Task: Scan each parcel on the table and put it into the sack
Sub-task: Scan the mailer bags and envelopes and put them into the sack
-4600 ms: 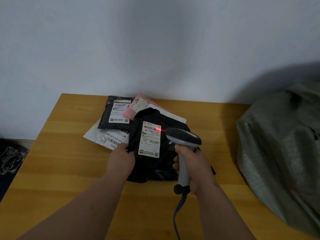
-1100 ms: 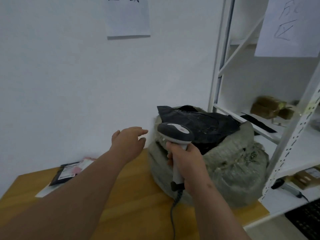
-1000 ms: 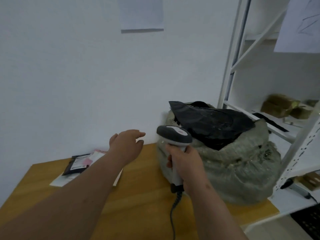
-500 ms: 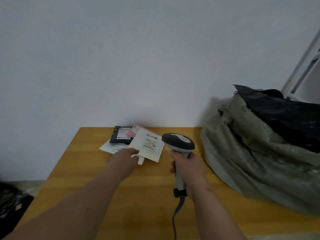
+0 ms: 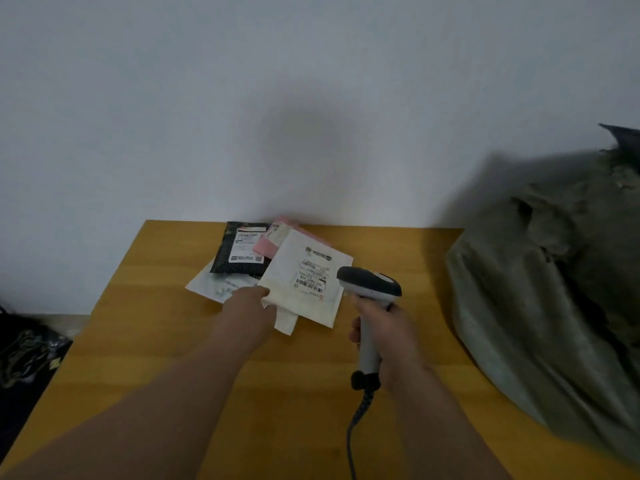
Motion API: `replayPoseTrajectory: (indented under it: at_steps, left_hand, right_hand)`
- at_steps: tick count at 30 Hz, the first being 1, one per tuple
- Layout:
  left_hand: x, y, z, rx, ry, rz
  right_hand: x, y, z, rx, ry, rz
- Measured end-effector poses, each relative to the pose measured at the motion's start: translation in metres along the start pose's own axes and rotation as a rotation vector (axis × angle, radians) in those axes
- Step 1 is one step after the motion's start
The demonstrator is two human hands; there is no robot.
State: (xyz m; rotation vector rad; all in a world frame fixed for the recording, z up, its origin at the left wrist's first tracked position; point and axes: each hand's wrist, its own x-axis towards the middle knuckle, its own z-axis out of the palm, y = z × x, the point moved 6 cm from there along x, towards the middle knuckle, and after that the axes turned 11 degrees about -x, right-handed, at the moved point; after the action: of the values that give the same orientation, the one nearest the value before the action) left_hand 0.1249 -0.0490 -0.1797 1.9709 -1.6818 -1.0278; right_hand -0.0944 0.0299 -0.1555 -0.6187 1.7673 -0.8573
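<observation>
A cream parcel (image 5: 304, 285) with a barcode label lies on top of the pile at the back of the wooden table (image 5: 173, 358). My left hand (image 5: 250, 299) grips its near left corner. My right hand (image 5: 384, 337) holds the grey barcode scanner (image 5: 369, 289) upright just right of that parcel, its head level with the label. Under the cream parcel lie a black parcel (image 5: 242, 251), a pink parcel (image 5: 270, 240) and a white one (image 5: 218, 285). The grey-green sack (image 5: 554, 289) stands at the table's right end.
The scanner's cable (image 5: 353, 431) hangs toward the table's near edge. A white wall runs right behind the table. A dark bag (image 5: 24, 355) sits on the floor to the left.
The black parcel I scanned earlier now lies in the sack. My view swung back from the sack to the table. My left hand reached the pile and took hold of the cream parcel's corner.
</observation>
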Motion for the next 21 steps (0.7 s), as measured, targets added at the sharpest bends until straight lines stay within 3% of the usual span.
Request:
replayPoseTrajectory:
  at_steps: [10, 21]
  left_hand:
    - [0.057, -0.013, 0.031, 0.183, 0.042, -0.127]
    - [0.078, -0.020, 0.038, 0.049, 0.108, -0.185]
  right_hand:
    - [0.084, 0.033, 0.020, 0.021, -0.033, 0.172]
    - [0.110, 0.056, 0.043, 0.019, -0.072, 0.284]
